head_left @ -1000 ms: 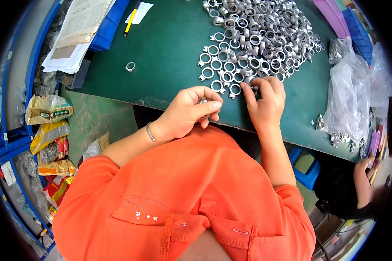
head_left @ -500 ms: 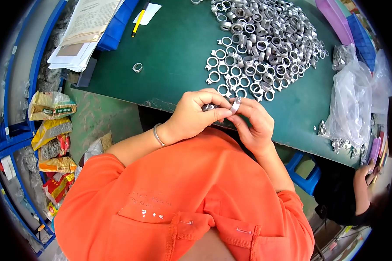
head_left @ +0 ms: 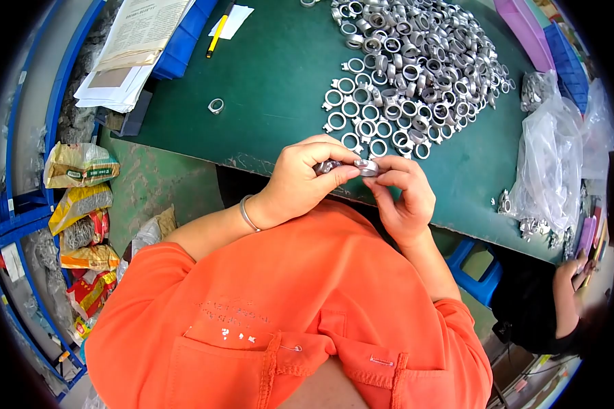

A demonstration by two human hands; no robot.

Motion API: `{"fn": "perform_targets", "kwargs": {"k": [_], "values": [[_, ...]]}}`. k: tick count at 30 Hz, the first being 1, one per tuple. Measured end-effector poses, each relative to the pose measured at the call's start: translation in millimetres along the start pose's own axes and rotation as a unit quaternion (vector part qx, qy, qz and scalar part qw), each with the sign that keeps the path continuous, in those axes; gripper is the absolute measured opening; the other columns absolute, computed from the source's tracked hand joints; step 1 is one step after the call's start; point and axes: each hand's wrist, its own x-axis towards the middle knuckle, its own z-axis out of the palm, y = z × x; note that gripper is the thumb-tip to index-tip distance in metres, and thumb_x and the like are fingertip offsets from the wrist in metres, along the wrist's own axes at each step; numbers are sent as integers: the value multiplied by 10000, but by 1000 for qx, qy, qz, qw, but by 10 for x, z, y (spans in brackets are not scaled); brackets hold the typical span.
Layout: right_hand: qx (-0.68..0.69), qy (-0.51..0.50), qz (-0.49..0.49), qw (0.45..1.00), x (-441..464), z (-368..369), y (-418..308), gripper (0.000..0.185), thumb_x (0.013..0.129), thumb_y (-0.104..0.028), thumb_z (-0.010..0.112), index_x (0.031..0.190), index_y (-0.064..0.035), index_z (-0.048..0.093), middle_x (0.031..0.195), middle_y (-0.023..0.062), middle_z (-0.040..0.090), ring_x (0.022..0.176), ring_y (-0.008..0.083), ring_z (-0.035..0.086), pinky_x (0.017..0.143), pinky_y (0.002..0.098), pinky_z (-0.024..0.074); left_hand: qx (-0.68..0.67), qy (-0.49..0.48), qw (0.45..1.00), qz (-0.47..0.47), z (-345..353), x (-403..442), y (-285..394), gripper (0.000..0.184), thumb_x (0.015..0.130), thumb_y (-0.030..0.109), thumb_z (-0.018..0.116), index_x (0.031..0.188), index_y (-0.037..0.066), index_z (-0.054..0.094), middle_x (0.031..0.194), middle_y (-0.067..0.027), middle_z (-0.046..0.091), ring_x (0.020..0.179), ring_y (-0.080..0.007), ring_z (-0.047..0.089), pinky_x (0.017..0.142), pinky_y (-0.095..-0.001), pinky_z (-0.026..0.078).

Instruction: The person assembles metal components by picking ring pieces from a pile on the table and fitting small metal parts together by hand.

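A small grey metal ring (head_left: 367, 168) is pinched at the table's front edge between the fingertips of both hands. My right hand (head_left: 406, 194) is closed on its right side. My left hand (head_left: 301, 176) touches its left side with thumb and forefinger. Its curled fingers also enclose another dark grey metal piece (head_left: 327, 165), mostly hidden, apparently more rings. Just beyond my hands lies a large heap of similar metal rings (head_left: 416, 68), each with a small lug. One single ring (head_left: 215, 105) lies apart on the green table (head_left: 273, 88) to the left.
A yellow pen (head_left: 217, 35), papers (head_left: 133, 48) and a blue bin (head_left: 184, 41) lie at the back left. Clear plastic bags (head_left: 549, 163) and small metal parts are at the right. Another person's arm (head_left: 565, 296) is at lower right, near a blue stool (head_left: 477, 273).
The ring between my hands has turned from upright on edge to lying flatter. My right hand has shifted slightly right and down; my left hand stays nearly in place.
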Motion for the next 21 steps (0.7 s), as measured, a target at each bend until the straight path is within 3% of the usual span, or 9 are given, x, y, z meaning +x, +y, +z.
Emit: {"fn": "perform_targets", "kwargs": {"k": [8,12,15,21], "values": [[63,22,52,996,-82,2,67,256,658,115,700,807,-18,539,857,122,639,757,221,622,652,279,499,8,3,1000,-1,7,5,10,122,764,25,691,884,20,674,840,-67,643,697,-113,569,590,-222,449],[96,41,92,990,-115,74,90,245,671,107,695,854,1,570,850,119,642,745,203,630,649,266,505,35,17,998,42,20,11,24,138,737,8,709,870,27,679,810,-64,644,682,-114,568,562,-218,434],[85,0,139,987,-121,55,67,258,683,94,693,907,7,597,848,115,643,729,189,632,643,256,508,38,20,998,54,27,12,18,142,727,2,717,862,27,680,797,-65,643,679,-115,568,558,-219,433],[79,-15,123,989,-108,31,89,269,686,85,695,928,0,616,854,108,641,724,185,630,635,256,506,45,20,997,52,27,7,21,135,726,7,720,853,21,679,797,-70,642,671,-113,568,552,-218,432]]}}
